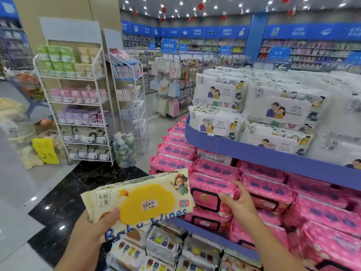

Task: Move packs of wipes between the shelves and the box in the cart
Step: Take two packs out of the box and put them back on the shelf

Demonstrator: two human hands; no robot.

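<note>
- Low at the left, in the left hand (93, 231): a cream pack (140, 200) of baby wipes with a yellow lid and a small price sticker, broad face up, right end tilted higher.
- Left fingers hidden beneath that pack, thumb pressed flat on its top near the left end. A firm hold, with the pack in the air, clear of every shelf, just off the front left corner of the display.
- Right hand (241, 204) at the front edge of the middle shelf (205, 235), near its left corner, closed on a pink pack (205, 198) with a black-edged lid.
- Right fingers (238, 187) curled over the top of that pink pack, thumb against its front face, and the pack itself lying on another of the same kind in the stack.
- More pink packs (263, 190) in tight rows over the rest of the middle shelf, right up to its left edge.
- Above, on the blue-rimmed top shelf (273, 153): white packs (277, 112) stacked in layers, each printed with two figures.
- Below the middle shelf's front edge, close under the cream pack: patterned packs (166, 245) with small coloured pictures.
- Farther off at the left, on the dark floor (64, 204): a white wire rack (78, 106) full of small packs, with a yellow sign (46, 151) by its foot.
</note>
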